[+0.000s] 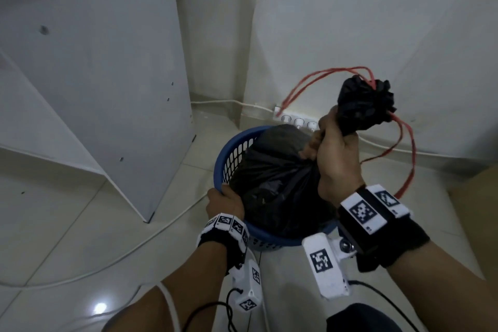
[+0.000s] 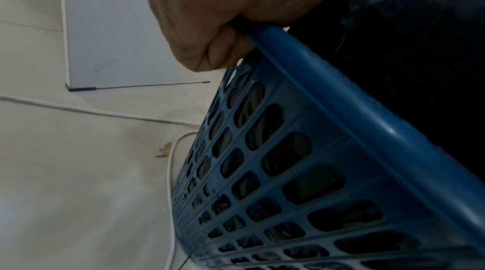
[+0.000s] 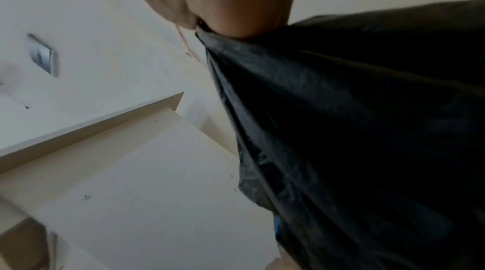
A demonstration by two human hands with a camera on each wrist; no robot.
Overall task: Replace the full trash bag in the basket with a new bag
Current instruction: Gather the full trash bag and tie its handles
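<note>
A white cabinet (image 1: pixel 89 75) stands at the left. The left hand (image 1: pixel 225 203) grips the rim of the blue basket (image 1: pixel 229 153). The right hand (image 1: pixel 336 153) clenches the gathered neck of the black trash bag (image 1: pixel 280 183), which sits inside the basket, red drawstrings (image 1: pixel 404 148) trailing right.

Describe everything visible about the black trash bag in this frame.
The black trash bag is thin, crinkled, glossy plastic, bulging full and still seated in the blue basket. Its neck is gathered and pulled upward into a bunched top, with red drawstrings looping out. The right hand grips the neck; the left hand holds the basket rim beside it.
</note>
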